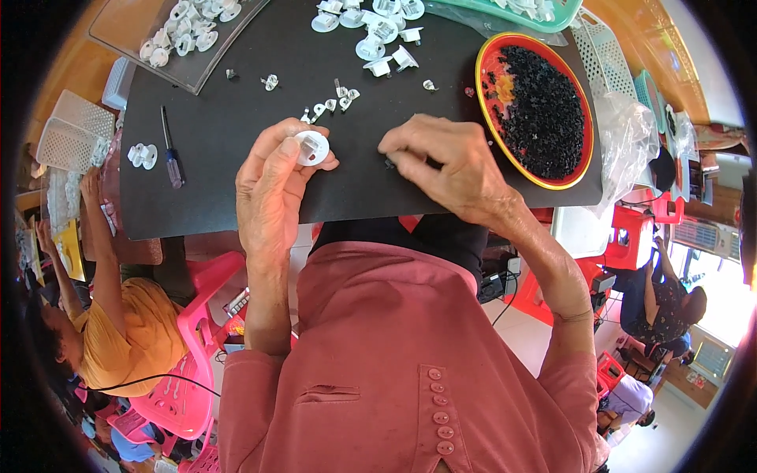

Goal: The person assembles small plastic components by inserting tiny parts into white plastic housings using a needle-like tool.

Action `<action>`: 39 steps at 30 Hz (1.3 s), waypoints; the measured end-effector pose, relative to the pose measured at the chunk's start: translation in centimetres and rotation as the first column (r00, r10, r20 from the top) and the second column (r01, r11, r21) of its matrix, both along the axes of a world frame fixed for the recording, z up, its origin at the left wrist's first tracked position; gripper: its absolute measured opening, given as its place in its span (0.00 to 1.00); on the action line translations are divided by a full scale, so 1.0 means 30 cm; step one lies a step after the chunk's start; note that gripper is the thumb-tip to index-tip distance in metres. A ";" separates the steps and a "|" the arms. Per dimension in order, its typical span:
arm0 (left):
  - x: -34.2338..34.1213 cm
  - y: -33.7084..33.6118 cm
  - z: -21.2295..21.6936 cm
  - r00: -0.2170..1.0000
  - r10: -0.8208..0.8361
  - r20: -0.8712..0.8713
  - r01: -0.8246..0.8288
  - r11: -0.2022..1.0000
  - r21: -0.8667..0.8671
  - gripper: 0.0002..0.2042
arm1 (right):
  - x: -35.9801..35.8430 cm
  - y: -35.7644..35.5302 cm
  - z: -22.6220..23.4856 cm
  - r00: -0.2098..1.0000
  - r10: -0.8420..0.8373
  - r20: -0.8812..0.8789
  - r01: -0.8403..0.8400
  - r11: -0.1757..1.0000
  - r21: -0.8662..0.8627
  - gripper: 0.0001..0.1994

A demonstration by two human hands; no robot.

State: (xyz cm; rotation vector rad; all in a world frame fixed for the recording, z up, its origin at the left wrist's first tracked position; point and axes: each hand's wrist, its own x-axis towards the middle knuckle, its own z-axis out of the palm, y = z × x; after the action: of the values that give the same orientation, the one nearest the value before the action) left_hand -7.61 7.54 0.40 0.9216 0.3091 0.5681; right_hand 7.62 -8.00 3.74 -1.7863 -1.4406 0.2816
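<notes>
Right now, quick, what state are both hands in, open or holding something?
Left hand: closed, holding a white round part.
Right hand: partly curled; can't tell whether it holds anything.

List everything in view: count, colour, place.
Table: one, black, centre
Held cap: one, white, left centre
Loose caps: many, white, far middle
Dish: one, red, right
Tiny bits: many, black, in dish
Box: one, clear, far left
Screwdriver: one, dark, left
Tray: one, green, far right
Plastic: some, clear, right
Baskets: several, white, both sides
Chairs: several, pink, left
Stools: several, red, right
People: several, mixed clothes, around
Left hand: one, holding cap
Right hand: one, over table
</notes>
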 end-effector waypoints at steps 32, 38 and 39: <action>-0.002 -0.009 0.002 1.000 0.016 0.016 -0.017 1.000 0.022 0.10 | 0.019 -0.009 0.013 0.987 0.029 0.161 -0.014 0.996 -0.091 0.07; -0.001 -0.011 0.005 1.000 0.031 -0.006 -0.030 0.999 0.030 0.10 | -0.024 0.009 0.021 0.957 0.078 0.279 -0.030 0.985 -0.173 0.06; -0.002 -0.011 0.005 0.999 0.032 -0.016 -0.031 0.999 0.030 0.10 | -0.027 0.012 0.017 0.957 0.078 0.278 -0.030 0.985 -0.172 0.06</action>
State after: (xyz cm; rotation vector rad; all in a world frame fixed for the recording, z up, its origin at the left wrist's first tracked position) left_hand -7.65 7.20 0.55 0.9519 0.3310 0.5961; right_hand 6.81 -7.63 4.27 -1.9868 -1.7123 0.1822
